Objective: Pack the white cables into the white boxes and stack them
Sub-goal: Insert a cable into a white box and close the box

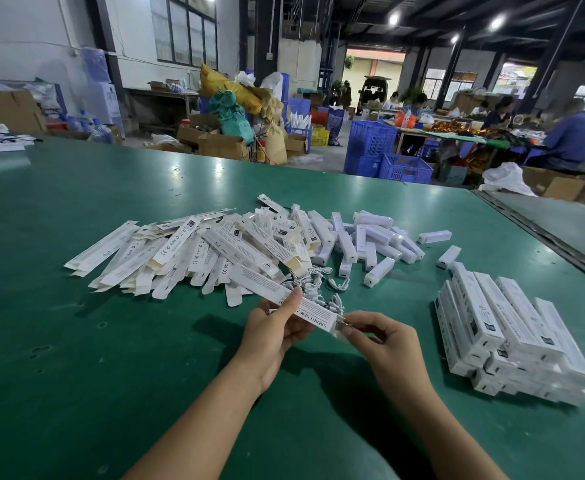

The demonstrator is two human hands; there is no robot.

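My two bare hands meet just above a green worktop, both closed on one long white box held slantwise between them. My left hand grips the box around its middle, thumb on top, to keep it steady. My right hand pinches the near end, where the flap sits, which I judge is the closing or opening of that end. Whether a cable is already inside I cannot tell. Just beyond the box, within easy reach, lies a small tangle of white cables, loose on the worktop. Behind them, to the left, spreads a heap of flat unfilled boxes, and to the right a scatter of short white blocks. Well apart on my right lies a stack of closed boxes, set in crossed layers, which probably keeps the pile from sliding. Supplies lie ahead and finished work to the side, so each box can travel from left to right. Many boxes remain unpacked.
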